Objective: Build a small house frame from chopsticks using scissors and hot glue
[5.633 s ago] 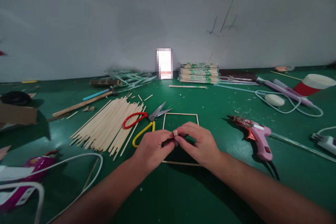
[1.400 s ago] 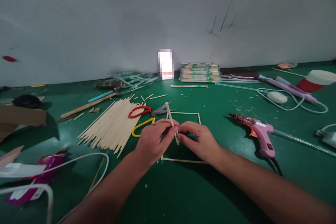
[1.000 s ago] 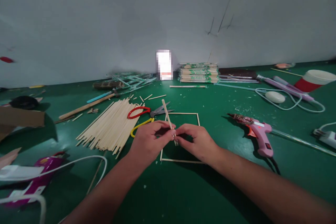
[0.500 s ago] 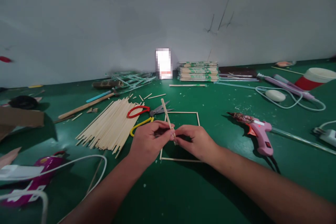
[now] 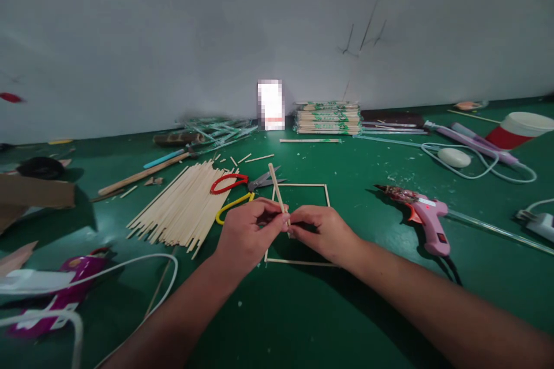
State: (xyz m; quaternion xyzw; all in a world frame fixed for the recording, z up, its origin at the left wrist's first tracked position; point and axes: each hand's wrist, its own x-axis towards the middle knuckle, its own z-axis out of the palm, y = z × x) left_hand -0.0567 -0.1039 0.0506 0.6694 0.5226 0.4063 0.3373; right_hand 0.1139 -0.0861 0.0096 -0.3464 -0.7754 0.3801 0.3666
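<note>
Pale wooden four-sided frame (image 5: 299,185) looks formed beneath left hand (image 5: 247,228) and right hand (image 5: 325,232), which pinch a slender wooden stick (image 5: 278,189), unattached, tilted toward eleven o'clock.

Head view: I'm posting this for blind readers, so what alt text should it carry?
A person's left hand pinches a pale wooden stick, with the right hand at its lower end, above a rectangular stick frame on a green table. Scissors and a pile of sticks lie to the left, a pink glue gun to the right.
</note>
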